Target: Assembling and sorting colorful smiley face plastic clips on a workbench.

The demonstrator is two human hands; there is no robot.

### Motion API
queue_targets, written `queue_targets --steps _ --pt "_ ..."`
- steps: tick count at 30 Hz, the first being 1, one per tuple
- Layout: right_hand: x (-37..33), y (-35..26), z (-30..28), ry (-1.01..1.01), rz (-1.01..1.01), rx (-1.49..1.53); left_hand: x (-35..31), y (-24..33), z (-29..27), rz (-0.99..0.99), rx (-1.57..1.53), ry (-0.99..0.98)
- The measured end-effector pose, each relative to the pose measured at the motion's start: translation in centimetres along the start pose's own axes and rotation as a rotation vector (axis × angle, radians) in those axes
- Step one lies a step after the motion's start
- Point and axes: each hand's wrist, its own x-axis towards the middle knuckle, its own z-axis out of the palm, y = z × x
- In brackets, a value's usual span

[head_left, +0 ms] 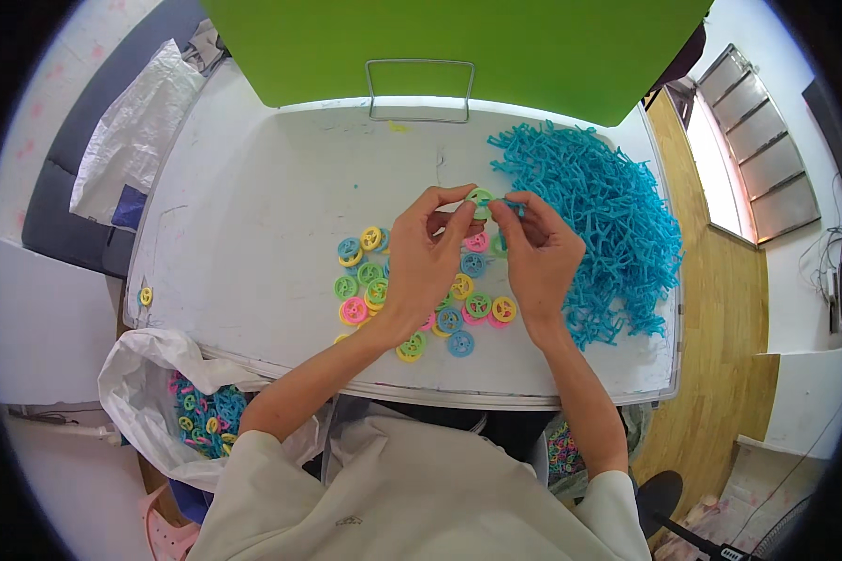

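My left hand (423, 257) pinches a light green spoked plastic wheel (480, 197) between thumb and fingers, above the table. Close beside it, my right hand (543, 257) is closed on a small blue plastic piece (514, 207) that reaches toward the wheel's middle; whether it enters the wheel is too small to tell. Below both hands lie loose wheels (461, 343) in green, yellow, pink and blue, some of them stacked or overlapping and partly hidden by my left hand. A large heap of blue branched plastic pieces (617, 224) covers the table's right side.
The white table (253, 234) has a green panel (458, 47) and a wire frame (419, 119) at its far edge. One yellow wheel (146, 296) sits near the left edge. A white sack (136, 369) of coloured parts stands at the lower left. Another bag (566, 449) is below the right forearm.
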Motion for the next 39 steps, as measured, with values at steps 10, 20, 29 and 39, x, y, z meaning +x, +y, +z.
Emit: queue_targets --steps 10,20,29,39 --pt "1.1 -2.0 -1.3 -0.406 0.071 0.227 2.0 2.5 -4.2 -0.004 0.049 -0.152" --pt "2.6 -1.5 -7.1 -0.279 -0.385 -0.885 -11.0 16.4 -25.7 -0.35 0.923 -0.11" --pt "1.0 0.5 -6.0 -0.321 -0.276 -1.168 -18.4 13.2 -28.6 -0.722 1.245 -0.24" --pt "2.9 -1.6 -6.4 -0.311 -0.092 -0.588 -16.5 13.8 -28.7 -0.686 0.797 -0.029"
